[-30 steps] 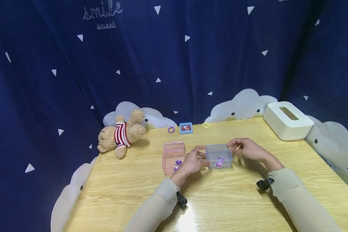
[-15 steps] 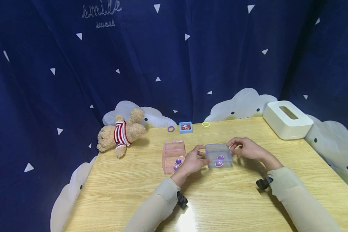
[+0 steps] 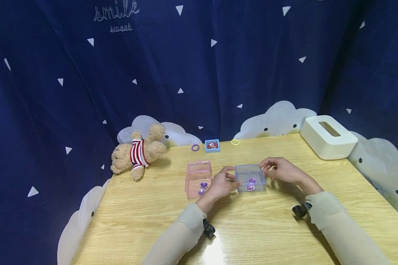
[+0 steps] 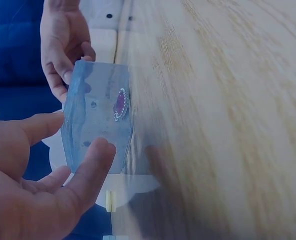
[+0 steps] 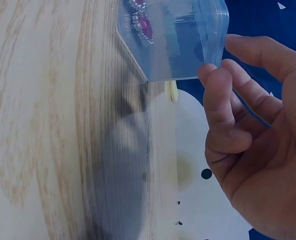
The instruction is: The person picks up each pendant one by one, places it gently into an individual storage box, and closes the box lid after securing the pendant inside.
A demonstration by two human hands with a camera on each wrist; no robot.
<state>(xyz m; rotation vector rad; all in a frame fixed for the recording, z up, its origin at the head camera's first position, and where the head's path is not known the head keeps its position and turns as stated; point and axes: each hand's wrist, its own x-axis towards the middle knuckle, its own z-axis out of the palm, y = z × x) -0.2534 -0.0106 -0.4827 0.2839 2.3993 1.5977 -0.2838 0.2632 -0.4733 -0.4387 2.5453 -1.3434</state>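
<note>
A clear bluish plastic box (image 3: 248,177) stands on the table between both hands. Two pink-purple jewelled pieces (image 3: 250,188) edged with small beads show through its walls. My left hand (image 3: 221,184) grips the box's left side, thumb at the front and a finger at the back edge. On the opposite side, my right hand (image 3: 280,169) pinches the upper right edge with thumb and fingertips; the right wrist view shows those fingertips at the box corner (image 5: 187,70). Left of the left hand lies an open pink clear case (image 3: 199,171) with two purple heart-shaped jewels (image 3: 203,185) in it.
Behind are a purple ring band (image 3: 195,147), a small blue square box (image 3: 212,146) and a yellow ring band (image 3: 235,142). A teddy bear (image 3: 139,152) in a striped shirt lies at back left. A white tissue box (image 3: 330,138) stands at back right, before a dark blue curtain (image 3: 185,66).
</note>
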